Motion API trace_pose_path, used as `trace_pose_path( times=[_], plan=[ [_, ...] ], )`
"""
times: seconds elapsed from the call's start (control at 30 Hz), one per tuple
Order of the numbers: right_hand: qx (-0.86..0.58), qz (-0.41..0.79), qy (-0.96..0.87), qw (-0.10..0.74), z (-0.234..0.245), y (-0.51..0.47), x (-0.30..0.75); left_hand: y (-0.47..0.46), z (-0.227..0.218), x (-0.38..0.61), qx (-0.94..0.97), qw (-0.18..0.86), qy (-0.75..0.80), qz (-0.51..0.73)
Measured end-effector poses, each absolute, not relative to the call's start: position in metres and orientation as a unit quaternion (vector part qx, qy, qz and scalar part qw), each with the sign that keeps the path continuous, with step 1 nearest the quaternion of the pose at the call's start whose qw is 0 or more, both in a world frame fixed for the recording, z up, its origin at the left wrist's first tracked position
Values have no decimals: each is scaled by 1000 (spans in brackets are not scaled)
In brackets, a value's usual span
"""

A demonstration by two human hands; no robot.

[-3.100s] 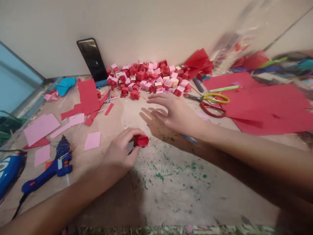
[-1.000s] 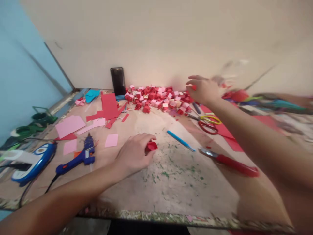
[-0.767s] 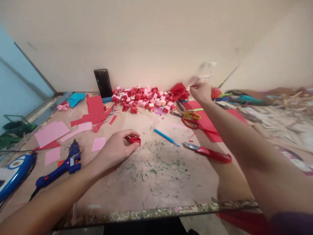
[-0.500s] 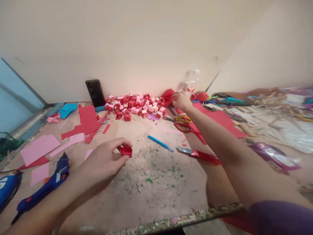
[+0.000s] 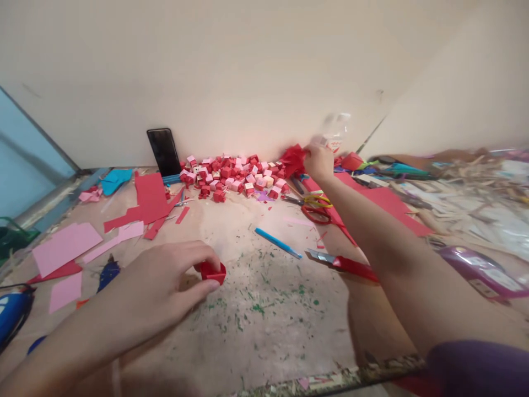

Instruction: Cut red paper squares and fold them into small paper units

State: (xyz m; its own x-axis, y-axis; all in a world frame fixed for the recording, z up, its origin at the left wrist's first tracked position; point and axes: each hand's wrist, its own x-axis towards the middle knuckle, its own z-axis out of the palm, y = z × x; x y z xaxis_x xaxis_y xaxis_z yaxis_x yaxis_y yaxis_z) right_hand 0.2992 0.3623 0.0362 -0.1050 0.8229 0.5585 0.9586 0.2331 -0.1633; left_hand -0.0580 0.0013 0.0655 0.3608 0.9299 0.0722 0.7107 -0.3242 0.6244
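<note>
Nearest the camera, well to the near side of the heap of small red and pink boxes (image 5: pixel 231 175), a small red paper box (image 5: pixel 212 271) is pinched between the thumb and fingertips of the left hand (image 5: pixel 165 281). It is kept low over the green-flecked surface (image 5: pixel 268 331); whether it touches cannot be told. A blue glue gun (image 5: pixel 108 271), near and left of the heap, is mostly covered by the left forearm. Between the held box and the heap a blue stick (image 5: pixel 278 243) is laid. Near and right of the heap, a red-handled knife (image 5: pixel 347 263) and scissors (image 5: pixel 312 207) are seen. At the right end of the heap the right hand (image 5: pixel 318 162) is stretched out and appears closed on a red paper bunch (image 5: pixel 293 160), though the grip is blurred. A dark phone (image 5: pixel 162 151) is propped against the wall at the heap's left end.

The step in hand is judged to be a fetch of red paper while the box is held ready. A firm pinch and a clear path over the scissors would be called for if the bunch is to be brought toward the box.

Three seconds ago the right hand was spread open just in front of the heap; now it is found at the heap's right end, closed. The box has been kept in the left hand throughout.
</note>
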Motion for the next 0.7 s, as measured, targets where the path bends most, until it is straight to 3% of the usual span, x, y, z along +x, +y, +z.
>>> trace_pose_path(
  times=[0.17,0.37,0.57,0.7],
  plan=[
    [-612,-106,-717,317,39,359,297,7,49,-53,790,224,541,181],
    [-606,-105,-688,385,43,359,291,24,35,-59,791,85,578,180],
    [-629,-106,-602,480,65,355,297,30,41,-65,751,79,640,142],
    [-573,57,-582,574,69,344,289,33,37,-66,750,33,654,97]
  ],
)
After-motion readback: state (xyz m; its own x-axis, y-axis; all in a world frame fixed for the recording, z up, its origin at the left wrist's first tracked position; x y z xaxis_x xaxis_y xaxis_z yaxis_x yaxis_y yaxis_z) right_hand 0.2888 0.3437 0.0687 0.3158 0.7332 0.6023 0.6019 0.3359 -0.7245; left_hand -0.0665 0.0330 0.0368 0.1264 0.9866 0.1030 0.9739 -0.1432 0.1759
